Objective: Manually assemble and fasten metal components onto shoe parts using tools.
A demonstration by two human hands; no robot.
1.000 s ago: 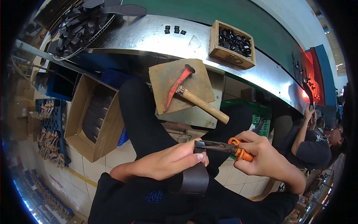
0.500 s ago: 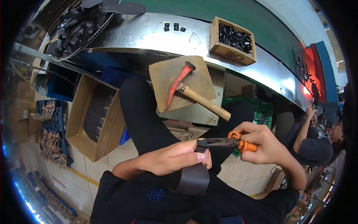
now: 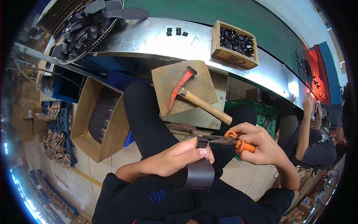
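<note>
My left hand [image 3: 182, 156] is closed on a dark brown strap [image 3: 201, 175], its thumb lying along the top. The strap curls down in a loop in front of my shirt. A small black square piece [image 3: 202, 140] sits at the strap's end, beside my left fingertips. My right hand [image 3: 259, 143] grips orange-handled pliers [image 3: 225, 140]. Their pointed metal jaws reach left to the black piece; whether they clamp it is too small to tell. Beyond my hands, a hammer [image 3: 203, 105] with a red head and wooden handle lies on a worn tan board [image 3: 205, 86].
A metal bench [image 3: 149, 37] crosses ahead, bearing several small black squares [image 3: 177, 31]. A wooden box [image 3: 233, 58] of black pieces and a wire basket [image 3: 93, 43] of dark straps stand there. Cardboard box [image 3: 84, 143] at left; co-worker [image 3: 317, 145] at right.
The pliers have turned slightly, and their jaws now point at the lower right edge of the black piece. My view has shifted a little. The co-worker's hands have moved up toward the red-lit machine.
</note>
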